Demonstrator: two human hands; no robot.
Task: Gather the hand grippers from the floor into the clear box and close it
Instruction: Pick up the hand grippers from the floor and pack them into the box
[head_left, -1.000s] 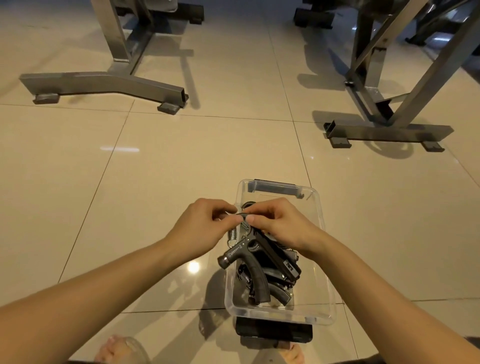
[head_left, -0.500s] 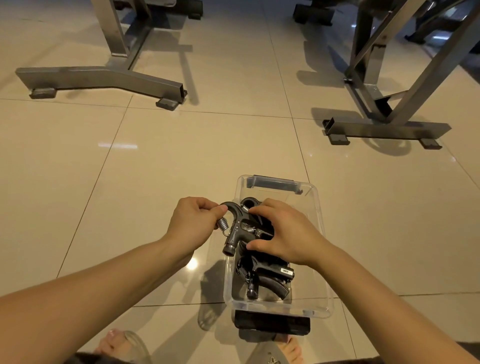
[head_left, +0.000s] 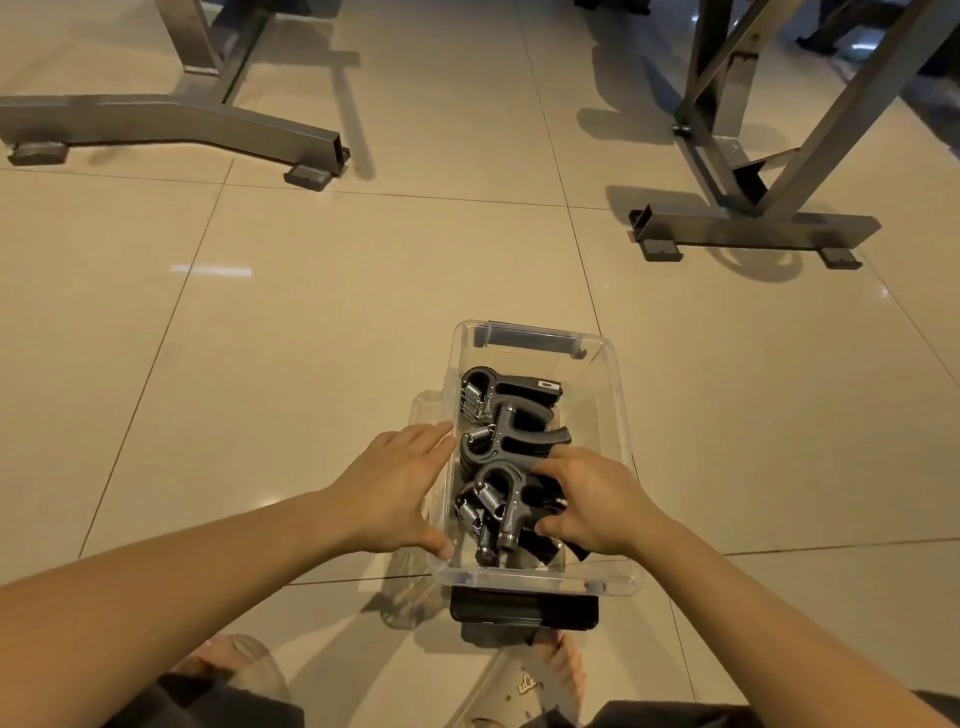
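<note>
Hand grippers (head_left: 511, 441) lay piled inside the clear box (head_left: 540, 581), dark handles crossing one another and coiled springs turned mostly toward its left wall. They filled it from the near end to about the middle of the far half; none showed on the floor (head_left: 311, 338) around it. The box stood lidless on the tiles just in front of the person's feet, with a grey latch (head_left: 530, 340) at its far end and a black latch (head_left: 524, 610) hanging at its near end.

The left hand (head_left: 395, 488) was outside the box, laid flat against the left wall with fingers (head_left: 431, 434) straight and the thumb reaching toward the near-left corner, holding nothing. The right hand (head_left: 597, 504) was inside, over the handles of the nearest grippers by the right wall (palm down, fingers and thumb spread over them); whether it gripped them or only pressed on them could not be told.

Farther off stood 2 steel frames, one near the floor's far-left edge (head_left: 171, 117) and one at the far right (head_left: 753, 228).
</note>
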